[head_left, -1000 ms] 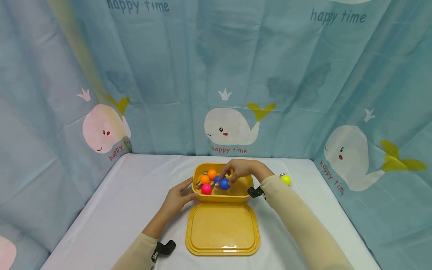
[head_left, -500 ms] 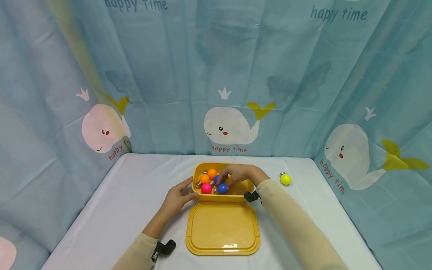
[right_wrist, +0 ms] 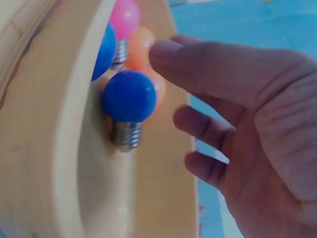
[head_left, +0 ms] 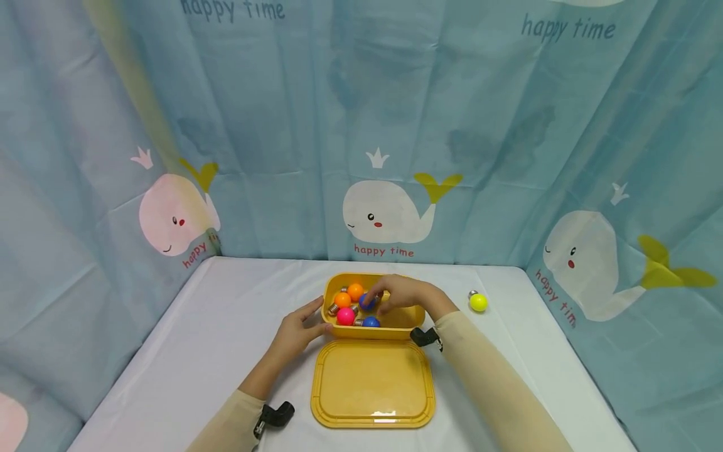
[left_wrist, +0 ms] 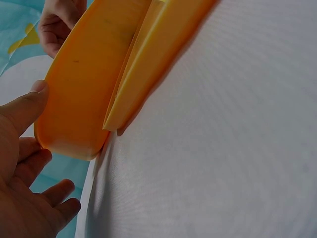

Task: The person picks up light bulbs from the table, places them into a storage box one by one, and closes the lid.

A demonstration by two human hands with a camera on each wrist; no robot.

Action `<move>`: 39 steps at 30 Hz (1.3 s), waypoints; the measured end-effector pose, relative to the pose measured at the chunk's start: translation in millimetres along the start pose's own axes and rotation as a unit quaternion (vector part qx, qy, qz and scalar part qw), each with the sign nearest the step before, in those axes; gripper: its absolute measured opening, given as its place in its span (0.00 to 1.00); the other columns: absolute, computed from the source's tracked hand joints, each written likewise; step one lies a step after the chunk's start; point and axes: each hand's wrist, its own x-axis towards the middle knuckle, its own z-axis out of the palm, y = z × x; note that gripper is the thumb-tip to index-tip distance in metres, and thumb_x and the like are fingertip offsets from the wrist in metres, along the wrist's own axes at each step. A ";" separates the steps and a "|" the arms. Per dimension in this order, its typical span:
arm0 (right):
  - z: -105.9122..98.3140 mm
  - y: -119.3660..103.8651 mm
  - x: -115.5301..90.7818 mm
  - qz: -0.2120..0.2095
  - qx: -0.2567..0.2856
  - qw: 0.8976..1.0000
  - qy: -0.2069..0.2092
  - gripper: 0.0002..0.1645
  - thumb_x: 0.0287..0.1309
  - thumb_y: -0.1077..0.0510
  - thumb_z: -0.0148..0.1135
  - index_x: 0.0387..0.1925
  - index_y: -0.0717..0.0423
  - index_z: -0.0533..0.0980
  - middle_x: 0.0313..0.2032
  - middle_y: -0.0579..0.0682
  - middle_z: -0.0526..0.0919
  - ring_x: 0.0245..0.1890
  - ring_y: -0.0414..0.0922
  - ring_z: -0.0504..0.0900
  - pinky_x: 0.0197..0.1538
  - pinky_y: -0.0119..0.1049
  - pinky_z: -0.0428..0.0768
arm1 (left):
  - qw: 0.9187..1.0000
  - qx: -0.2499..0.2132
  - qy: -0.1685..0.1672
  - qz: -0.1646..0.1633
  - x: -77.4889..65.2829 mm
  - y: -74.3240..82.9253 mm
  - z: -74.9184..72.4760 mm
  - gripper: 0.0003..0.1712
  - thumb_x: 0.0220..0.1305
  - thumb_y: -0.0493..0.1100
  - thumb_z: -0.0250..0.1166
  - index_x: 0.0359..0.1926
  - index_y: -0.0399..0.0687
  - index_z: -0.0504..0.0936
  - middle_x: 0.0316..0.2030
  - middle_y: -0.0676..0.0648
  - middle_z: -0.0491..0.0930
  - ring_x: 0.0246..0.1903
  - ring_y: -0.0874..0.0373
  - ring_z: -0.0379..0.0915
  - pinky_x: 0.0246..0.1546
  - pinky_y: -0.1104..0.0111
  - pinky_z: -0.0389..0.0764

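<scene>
A yellow plastic box [head_left: 403, 319] holds several small round light bulbs with silver screw bases. On its left side are two orange bulbs, the upper one [head_left: 355, 291] nearer the back, and a pink bulb [head_left: 346, 316]. One blue bulb [head_left: 370, 322] lies by the front wall; another blue bulb [right_wrist: 130, 96] is behind it. My right hand [head_left: 400, 292] is over the box, fingers loosely bent beside this rear blue bulb; the right wrist view shows nothing pinched. My left hand [head_left: 294, 329] rests against the box's left end, thumb touching its wall, other fingers relaxed.
A yellow lid [head_left: 373, 384] lies flat in front of the box. To the right, a lime-yellow bulb [head_left: 478, 302] lies on the white tablecloth [head_left: 186, 364]. A blue curtain [head_left: 271, 207] with whale prints hangs around the table.
The right hand has let go of one blue bulb, which now lies farther forward, by the front wall. The hand has shifted beside the rear blue bulb. The left hand stays put.
</scene>
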 end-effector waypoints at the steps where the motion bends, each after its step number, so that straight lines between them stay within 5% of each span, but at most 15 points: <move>1: -0.4 -1.1 -3.6 0.002 -0.007 1.000 0.015 0.19 0.61 0.60 0.72 0.54 0.50 0.85 0.54 0.44 0.86 0.58 0.55 0.78 0.66 0.54 0.76 | 1.000 0.000 -0.001 0.000 0.0 0.2 0.2 0.44 0.62 0.54 0.75 0.76 0.60 0.68 0.75 0.53 0.66 0.76 0.45 0.58 0.74 0.45 0.62; 9: -0.2 -8.5 -28.4 -0.002 -0.006 0.996 0.094 0.20 0.63 0.54 0.72 0.56 0.52 0.84 0.54 0.55 0.84 0.56 0.59 0.76 0.62 0.58 0.77 | 1.000 0.000 0.002 0.001 0.7 -0.8 1.3 0.43 0.62 0.53 0.75 0.76 0.60 0.68 0.74 0.53 0.67 0.76 0.46 0.59 0.74 0.46 0.62; 15: 5.9 -12.4 -43.8 -0.009 0.002 0.987 0.158 0.17 0.63 0.52 0.72 0.54 0.44 0.84 0.54 0.48 0.86 0.55 0.54 0.77 0.60 0.54 0.79 | 1.000 -0.003 0.002 0.005 0.3 -2.4 1.2 0.43 0.62 0.54 0.75 0.76 0.59 0.69 0.74 0.52 0.67 0.75 0.43 0.60 0.73 0.44 0.63; 20: 15.2 -18.3 -56.4 -0.005 -0.012 0.974 0.228 0.18 0.63 0.51 0.72 0.55 0.38 0.83 0.53 0.44 0.85 0.49 0.42 0.75 0.55 0.44 0.79 | 1.000 -0.005 0.001 0.008 -0.7 -3.2 1.4 0.43 0.62 0.54 0.75 0.76 0.59 0.69 0.74 0.52 0.67 0.75 0.42 0.59 0.73 0.43 0.62; 26: 28.4 -23.8 -67.4 0.005 -0.010 0.950 0.313 0.18 0.62 0.53 0.73 0.54 0.37 0.83 0.51 0.37 0.84 0.51 0.46 0.78 0.57 0.47 0.80 | 1.000 -0.001 0.004 0.005 -0.2 -2.4 1.7 0.43 0.62 0.53 0.75 0.75 0.60 0.69 0.74 0.52 0.67 0.75 0.43 0.60 0.74 0.44 0.62; 33: 36.5 -27.8 -75.9 0.027 -0.004 0.939 0.342 0.17 0.63 0.49 0.72 0.53 0.36 0.83 0.52 0.34 0.83 0.51 0.42 0.76 0.57 0.46 0.81 | 1.000 0.006 0.008 0.004 0.8 -3.6 2.2 0.43 0.62 0.54 0.75 0.75 0.62 0.69 0.74 0.53 0.67 0.75 0.43 0.60 0.73 0.43 0.62; 39: 38.9 -29.0 -79.7 0.019 0.014 0.935 0.354 0.17 0.63 0.52 0.73 0.53 0.38 0.84 0.52 0.36 0.84 0.53 0.50 0.78 0.58 0.49 0.80 | 1.000 0.003 0.004 0.007 -0.6 -2.0 1.0 0.43 0.62 0.53 0.75 0.75 0.60 0.69 0.74 0.52 0.67 0.75 0.42 0.60 0.73 0.42 0.63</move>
